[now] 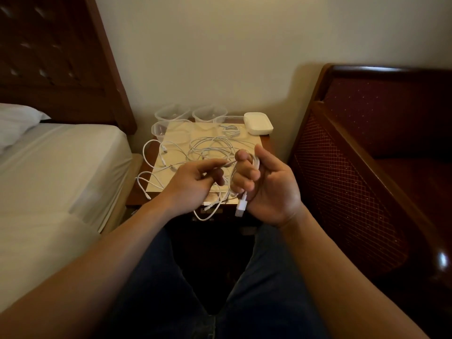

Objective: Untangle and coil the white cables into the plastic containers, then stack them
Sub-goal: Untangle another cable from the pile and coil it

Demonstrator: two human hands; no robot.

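While the right hand (265,185) curls its fingers through a few loops of one white cable (255,163), plug dangling at 6 o'clock, so the coil keeps shape, the left hand (195,183) pinches the strand feeding from the tangle (210,149) at 12 o'clock, before the empty plastic containers (209,113).

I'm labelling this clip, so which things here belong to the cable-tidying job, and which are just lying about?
Part of the job:
- cable looped in the right hand, fed by the left hand
- loose cables on the bedside table
- clear tubs
- white lids

Just lying about:
- bed
- pillow
- armchair
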